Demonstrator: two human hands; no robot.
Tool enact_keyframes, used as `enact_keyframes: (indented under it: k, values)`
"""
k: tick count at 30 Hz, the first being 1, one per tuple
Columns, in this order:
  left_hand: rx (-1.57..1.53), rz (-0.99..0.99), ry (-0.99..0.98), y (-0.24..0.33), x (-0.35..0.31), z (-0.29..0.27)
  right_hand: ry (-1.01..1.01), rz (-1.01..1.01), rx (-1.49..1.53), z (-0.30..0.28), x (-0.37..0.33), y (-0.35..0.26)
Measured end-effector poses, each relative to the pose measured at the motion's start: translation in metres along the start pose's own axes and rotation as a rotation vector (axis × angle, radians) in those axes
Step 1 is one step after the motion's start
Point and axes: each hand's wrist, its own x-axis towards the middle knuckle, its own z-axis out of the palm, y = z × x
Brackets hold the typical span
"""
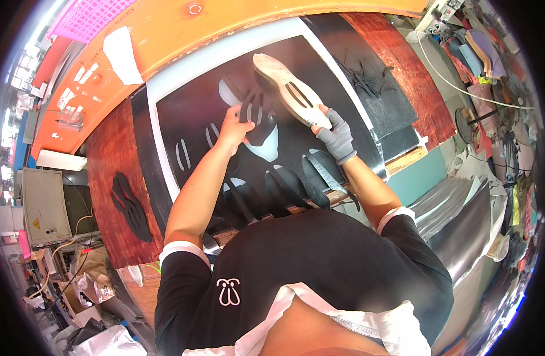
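Nearest the person, a row of cut black pieces (287, 188) lies along the near edge of a black sheet (296, 148) spread over a pale cutting board (165, 89) on the counter (109, 172). On that sheet the left hand (234, 127), bare, has its fingers closed on a black cut-out piece (253, 110) at the middle of the sheet, beside pale shoe-shaped holes. The right hand (334, 135), in a grey fingerless glove, is clamped on the near end of a tan shoe-shaped cutting die (290, 89), which stretches away over the sheet's far part. To the left, another pile of black pieces (130, 204) rests on the reddish counter.
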Motion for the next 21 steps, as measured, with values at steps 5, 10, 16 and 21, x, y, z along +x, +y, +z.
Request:
enact_keyframes:
  k: [5,10,16,21]
  values:
    - [-0.359,0.117,0.138,-0.016,-0.062,-0.008,-0.047,0.036,-0.009,-0.005,-0.004,0.004]
    - [0.242,-0.233,-0.188,-0.026,-0.11,-0.02,0.01,-0.453,-0.603,-0.003,-0.011,0.009]
    - [0.41,0.385,0.059,0.017,-0.018,-0.045,-0.055,-0.551,-0.829,0.004,-0.009,0.008]
    - [0.429,0.632,0.166,0.029,0.105,-0.015,-0.145,-0.448,-0.857,-0.005,-0.011,0.005]
